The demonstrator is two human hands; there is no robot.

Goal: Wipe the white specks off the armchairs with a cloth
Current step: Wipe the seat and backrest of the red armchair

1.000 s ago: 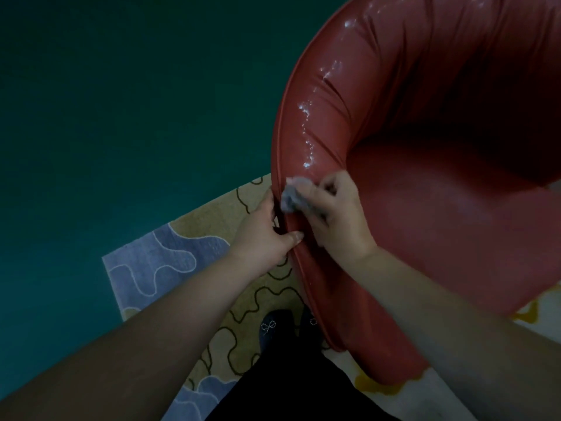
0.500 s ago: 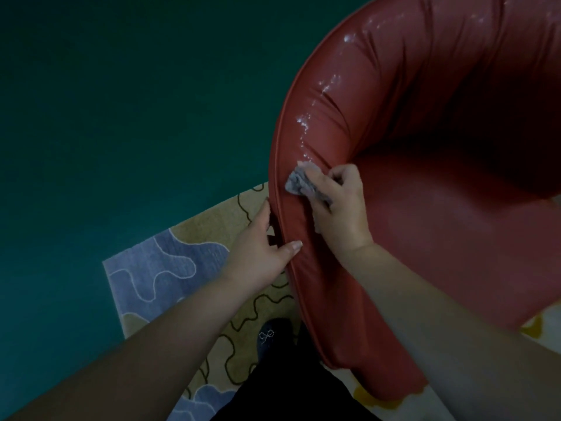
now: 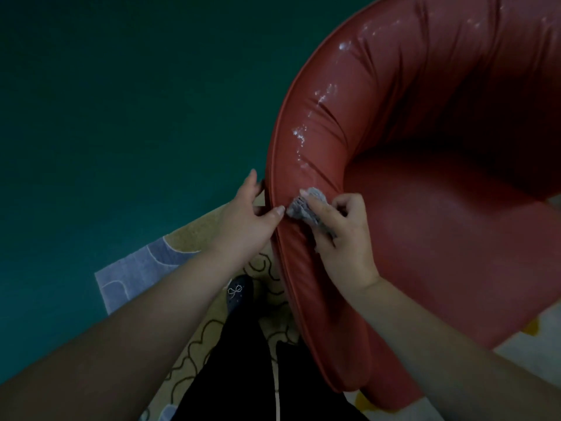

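Two bare forearms reach forward from the bottom of the view, over dark trousers and a dark shoe (image 3: 238, 291) with a small bow that stands on a patterned rug (image 3: 145, 262). The left hand (image 3: 247, 215) grips the outer edge of the red armchair (image 3: 455, 223) at its rolled arm, thumb lying on the top of the roll and fingers hooked down the outside, apparently steadying it. Just beside that thumb, the right hand (image 3: 343, 235) holds a crumpled grey cloth (image 3: 306, 206); its grip is clamped on the wad, with the forefinger laid along the top and the other fingers curled behind, pressing the cloth onto the roll. The stretch of arm nearer than the cloth looks free of marks. The white specks (image 3: 303, 138) begin just beyond the cloth and run away from the person in a broken trail along the curved top of the arm, toward the chair's back, where more scattered specks show near the upper rim. So the remaining work lies ahead of the right hand, along the roll's long axis, and that hand is the nearer one. Beyond everything lies dark green floor (image 3: 121, 101).
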